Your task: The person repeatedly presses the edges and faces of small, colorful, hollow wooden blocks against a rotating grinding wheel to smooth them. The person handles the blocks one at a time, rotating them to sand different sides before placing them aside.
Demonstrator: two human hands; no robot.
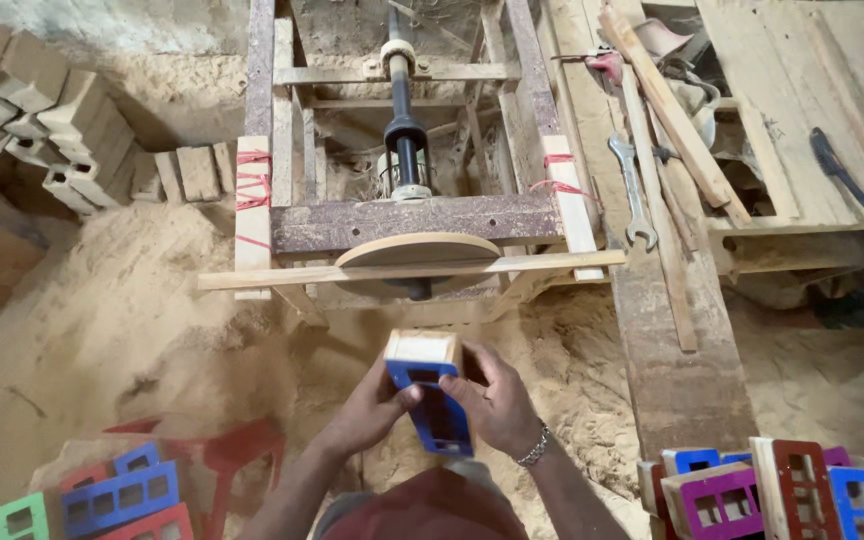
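Note:
Both my hands hold one blue-painted wooden block [430, 385] with rectangular cut-outs and a bare wooden end, upright in front of me. My left hand [372, 412] grips its left side with the thumb across the blue face. My right hand [495, 402], with a metal bracelet at the wrist, wraps its right side. Just beyond the block is a round wooden disc [418, 250] on a dark vertical shaft [404, 120], set in a rough wooden frame [412, 218]. A thin wooden strip [302, 274] lies across the frame in front of the disc.
Sawdust covers the ground [122, 320]. Unpainted wooden blocks [62, 110] are stacked at the upper left. Painted blocks in blue, red and green [122, 495] lie at the lower left, more in purple, red and blue [762, 490] at the lower right. A spanner [632, 190] and planks rest on the right bench.

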